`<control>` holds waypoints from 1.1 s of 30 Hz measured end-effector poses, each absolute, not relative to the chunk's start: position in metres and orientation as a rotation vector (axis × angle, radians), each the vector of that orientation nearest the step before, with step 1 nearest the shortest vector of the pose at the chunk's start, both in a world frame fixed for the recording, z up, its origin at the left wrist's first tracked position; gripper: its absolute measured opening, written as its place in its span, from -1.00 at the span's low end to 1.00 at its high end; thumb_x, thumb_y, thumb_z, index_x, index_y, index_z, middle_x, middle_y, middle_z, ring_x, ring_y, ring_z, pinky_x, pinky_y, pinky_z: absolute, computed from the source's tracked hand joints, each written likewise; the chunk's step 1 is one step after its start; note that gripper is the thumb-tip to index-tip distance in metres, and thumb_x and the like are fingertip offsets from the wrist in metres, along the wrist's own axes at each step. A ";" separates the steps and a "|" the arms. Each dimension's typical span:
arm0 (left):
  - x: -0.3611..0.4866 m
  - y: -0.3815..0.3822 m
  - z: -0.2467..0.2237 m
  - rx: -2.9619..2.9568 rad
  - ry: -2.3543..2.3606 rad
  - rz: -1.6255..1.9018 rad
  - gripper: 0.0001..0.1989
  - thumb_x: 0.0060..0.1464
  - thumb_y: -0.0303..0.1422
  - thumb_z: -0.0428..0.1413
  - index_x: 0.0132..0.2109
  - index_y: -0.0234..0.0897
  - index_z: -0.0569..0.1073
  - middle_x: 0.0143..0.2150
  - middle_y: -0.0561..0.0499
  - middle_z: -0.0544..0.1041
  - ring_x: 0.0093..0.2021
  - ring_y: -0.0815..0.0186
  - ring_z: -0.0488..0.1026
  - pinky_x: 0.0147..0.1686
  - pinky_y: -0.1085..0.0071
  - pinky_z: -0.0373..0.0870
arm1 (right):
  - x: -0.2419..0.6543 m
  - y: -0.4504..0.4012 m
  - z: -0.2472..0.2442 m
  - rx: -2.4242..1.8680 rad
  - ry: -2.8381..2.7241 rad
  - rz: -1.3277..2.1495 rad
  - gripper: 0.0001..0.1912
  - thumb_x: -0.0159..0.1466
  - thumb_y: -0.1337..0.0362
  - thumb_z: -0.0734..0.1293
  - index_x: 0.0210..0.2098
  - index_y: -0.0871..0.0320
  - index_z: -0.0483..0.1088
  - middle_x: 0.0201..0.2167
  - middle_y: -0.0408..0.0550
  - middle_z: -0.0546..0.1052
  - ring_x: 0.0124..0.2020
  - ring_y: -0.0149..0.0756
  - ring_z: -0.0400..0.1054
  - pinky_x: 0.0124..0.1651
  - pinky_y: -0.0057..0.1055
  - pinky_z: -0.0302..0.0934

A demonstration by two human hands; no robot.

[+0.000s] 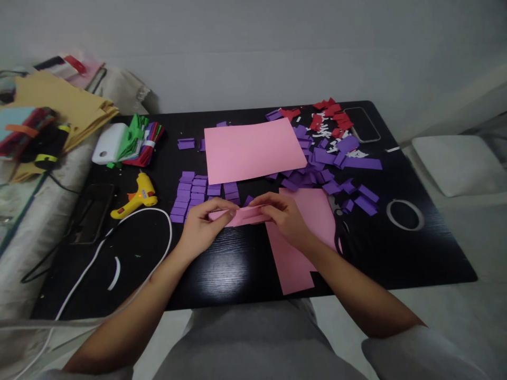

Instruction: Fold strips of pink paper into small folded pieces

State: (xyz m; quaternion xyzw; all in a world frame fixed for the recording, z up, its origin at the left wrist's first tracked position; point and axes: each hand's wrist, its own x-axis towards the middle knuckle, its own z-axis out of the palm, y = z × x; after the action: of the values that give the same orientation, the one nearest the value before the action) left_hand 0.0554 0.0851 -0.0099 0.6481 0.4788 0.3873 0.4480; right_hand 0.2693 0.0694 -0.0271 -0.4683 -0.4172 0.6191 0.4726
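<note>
A narrow folded pink paper strip (249, 215) is held level above the near middle of the black table. My left hand (204, 224) pinches its left end, thumb on top. Its right end is between the thumb and fingers of my right hand (283, 214). Behind the hands lies a large pink sheet (253, 150). A cut pink sheet (293, 264) lies partly under my right hand and forearm. Rows of small folded purple pieces (190, 195) are just beyond my left hand.
Black scissors (344, 232) lie beside the cut sheet. Purple scraps (325, 155) and red scraps (335, 116) are heaped at the back right, near a tape ring (404, 215). A yellow glue gun (138, 195) and white cable (168, 227) are on the left.
</note>
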 end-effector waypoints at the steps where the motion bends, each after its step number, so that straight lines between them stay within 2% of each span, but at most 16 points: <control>1: 0.055 0.085 -0.010 1.624 1.186 0.956 -0.91 0.11 -0.35 0.26 -0.27 -0.21 0.67 -0.27 -0.02 0.71 -0.21 0.22 0.64 -0.11 0.31 0.56 | 0.270 0.069 -0.027 -1.110 -0.980 1.568 -0.86 0.16 0.21 0.43 -0.30 0.06 0.62 -0.28 -0.11 0.61 -0.23 -0.24 0.51 -0.18 -0.27 0.50; 5: 0.054 0.085 -0.009 1.797 1.141 0.995 -0.88 0.14 -0.42 0.22 -0.28 -0.18 0.67 -0.28 0.00 0.71 -0.23 0.25 0.64 -0.14 0.34 0.55 | 0.268 0.068 -0.028 -1.078 -0.952 1.664 -0.71 0.16 0.02 0.52 -0.25 0.08 0.62 -0.29 -0.10 0.63 -0.26 -0.24 0.54 -0.22 -0.27 0.53; 7: 0.053 0.084 -0.009 1.900 1.079 1.026 -0.87 0.16 -0.46 0.21 -0.26 -0.18 0.67 -0.28 0.01 0.71 -0.24 0.27 0.64 -0.15 0.36 0.54 | 0.267 0.067 -0.029 -1.143 -1.042 1.596 -0.67 0.11 0.02 0.57 -0.24 0.09 0.63 -0.33 -0.11 0.64 -0.30 -0.26 0.54 -0.23 -0.31 0.50; 11: 0.049 0.082 -0.010 1.998 1.028 1.002 -0.87 0.19 -0.45 0.21 -0.13 -0.21 0.64 -0.18 -0.03 0.70 -0.17 0.26 0.64 -0.08 0.35 0.53 | 0.266 0.067 -0.028 -1.196 -1.240 1.433 -0.76 0.13 0.11 0.59 -0.28 0.09 0.66 -0.31 -0.08 0.69 -0.24 -0.23 0.56 -0.08 -0.29 0.43; 14: 0.046 0.081 -0.010 1.934 1.104 0.942 -0.75 0.19 -0.35 0.24 0.02 -0.23 0.58 -0.08 -0.07 0.69 -0.11 0.22 0.64 -0.06 0.33 0.54 | 0.266 0.066 -0.026 -1.187 -1.288 1.378 -0.83 0.16 0.14 0.56 -0.30 0.08 0.65 -0.30 -0.08 0.70 -0.20 -0.20 0.58 -0.05 -0.27 0.42; 20: 0.050 0.084 -0.012 1.921 1.156 0.844 -0.88 0.22 -0.27 0.25 -0.21 -0.21 0.65 -0.26 0.00 0.71 -0.25 0.26 0.63 -0.17 0.37 0.53 | 0.263 0.063 -0.025 -1.196 -1.337 1.284 -0.88 0.21 0.18 0.53 -0.31 0.07 0.63 -0.30 -0.09 0.69 -0.22 -0.20 0.58 -0.05 -0.26 0.43; 27: 0.049 0.086 -0.009 1.872 1.100 0.876 -0.93 0.19 -0.34 0.28 -0.24 -0.20 0.66 -0.28 0.01 0.71 -0.27 0.28 0.64 -0.18 0.39 0.54 | 0.264 0.062 -0.025 -1.166 -1.381 1.292 -0.89 0.24 0.18 0.50 -0.29 0.08 0.62 -0.30 -0.09 0.68 -0.22 -0.20 0.57 -0.07 -0.27 0.42; 33: 0.050 0.085 -0.008 1.841 1.083 0.836 -0.91 0.18 -0.31 0.28 -0.22 -0.20 0.67 -0.27 -0.01 0.71 -0.27 0.26 0.65 -0.17 0.37 0.56 | 0.262 0.062 -0.025 -1.174 -1.474 1.278 -0.87 0.28 0.16 0.47 -0.28 0.07 0.61 -0.29 -0.08 0.68 -0.22 -0.20 0.57 -0.06 -0.26 0.40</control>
State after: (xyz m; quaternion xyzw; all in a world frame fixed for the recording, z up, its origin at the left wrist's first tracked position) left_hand 0.0500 0.0854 -0.0077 0.7317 0.4303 0.3321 0.4113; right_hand 0.2624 0.0618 -0.0246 -0.4681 -0.5877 0.5097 0.4191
